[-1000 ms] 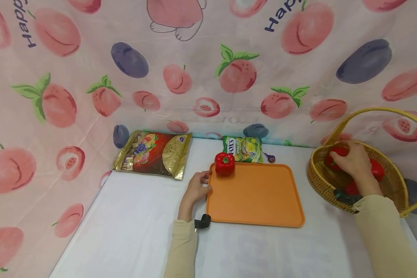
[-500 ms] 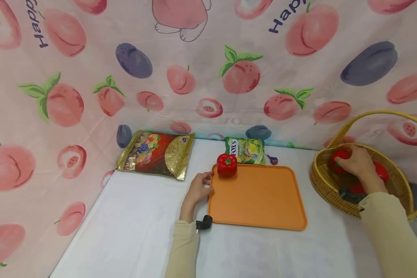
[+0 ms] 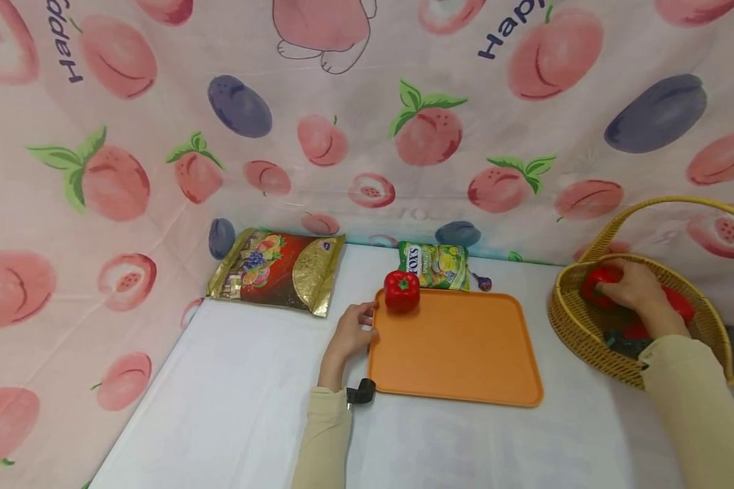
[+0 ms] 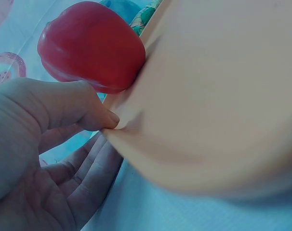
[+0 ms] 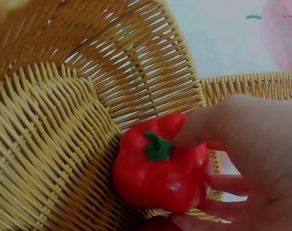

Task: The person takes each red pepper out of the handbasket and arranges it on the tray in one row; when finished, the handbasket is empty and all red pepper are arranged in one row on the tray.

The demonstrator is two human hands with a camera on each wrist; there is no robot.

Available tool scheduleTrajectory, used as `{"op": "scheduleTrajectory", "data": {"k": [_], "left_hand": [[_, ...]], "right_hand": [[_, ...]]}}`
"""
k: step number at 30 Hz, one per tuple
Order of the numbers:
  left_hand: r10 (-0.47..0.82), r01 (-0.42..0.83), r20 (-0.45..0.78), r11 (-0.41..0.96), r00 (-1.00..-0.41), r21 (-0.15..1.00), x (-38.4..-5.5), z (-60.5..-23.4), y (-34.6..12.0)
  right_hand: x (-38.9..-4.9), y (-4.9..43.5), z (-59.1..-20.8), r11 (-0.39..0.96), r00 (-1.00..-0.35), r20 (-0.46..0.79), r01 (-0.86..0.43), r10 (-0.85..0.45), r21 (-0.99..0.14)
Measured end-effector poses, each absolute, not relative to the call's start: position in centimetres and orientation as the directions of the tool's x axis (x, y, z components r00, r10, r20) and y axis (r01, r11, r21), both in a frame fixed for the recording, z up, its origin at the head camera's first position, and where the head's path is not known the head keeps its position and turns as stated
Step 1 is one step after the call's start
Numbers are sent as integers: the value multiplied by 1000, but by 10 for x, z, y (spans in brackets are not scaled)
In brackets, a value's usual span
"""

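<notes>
My left hand [image 3: 350, 333] pinches the left edge of an orange tray [image 3: 459, 353]; in the left wrist view the thumb lies on the rim and the fingers are below it. A red bell pepper [image 3: 402, 292] sits at the tray's far left corner, just beyond that thumb [image 4: 105, 113]. Over at the right, my right hand [image 3: 639, 288] reaches into a wicker basket [image 3: 565, 326]. It grips another red bell pepper [image 5: 155, 178], thumb beside the green stem and fingers round the far side. More red peppers [image 3: 679, 305] lie partly hidden under this hand and wrist.
A gold and red candy bag [image 3: 278, 272] lies at the back left. Behind the tray are a green FOX'S candy bag [image 3: 437, 266] and a small lollipop [image 3: 483, 282]. The basket's tall handle [image 3: 679, 200] arches up, and a fruit-print cloth [image 3: 355, 149] hangs behind the table.
The head view has shifted slightly. In the basket, my right hand and the pepper under its fingers have turned a little, showing more of the stem. The left hand stays at the tray's edge.
</notes>
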State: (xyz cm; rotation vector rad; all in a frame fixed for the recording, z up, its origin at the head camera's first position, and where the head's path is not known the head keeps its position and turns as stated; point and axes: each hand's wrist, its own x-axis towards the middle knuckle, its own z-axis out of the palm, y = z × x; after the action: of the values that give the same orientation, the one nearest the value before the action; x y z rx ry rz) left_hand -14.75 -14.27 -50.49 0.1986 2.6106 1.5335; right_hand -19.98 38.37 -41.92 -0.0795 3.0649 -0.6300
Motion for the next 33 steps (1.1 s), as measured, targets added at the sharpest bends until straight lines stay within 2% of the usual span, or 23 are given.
{"op": "scheduleTrajectory", "data": {"k": [8, 20, 28, 33], "left_hand": [[161, 57, -24, 477, -987, 877, -148, -505, -143], [161, 62, -19, 482, -987, 874, -150, -507, -143], [157, 56, -24, 488, -987, 871, -149, -504, -142], [162, 58, -26, 491, -987, 870, -149, -504, -141]], "right_hand": [[-195, 387, -415, 908, -1000, -11, 25, 23, -417], [-187, 386, -414, 885, -999, 15, 35, 47, -464], [-176, 378, -412, 825, -987, 117, 27, 112, -564], [-168, 374, -408, 781, -980, 137, 29, 146, -624]]}}
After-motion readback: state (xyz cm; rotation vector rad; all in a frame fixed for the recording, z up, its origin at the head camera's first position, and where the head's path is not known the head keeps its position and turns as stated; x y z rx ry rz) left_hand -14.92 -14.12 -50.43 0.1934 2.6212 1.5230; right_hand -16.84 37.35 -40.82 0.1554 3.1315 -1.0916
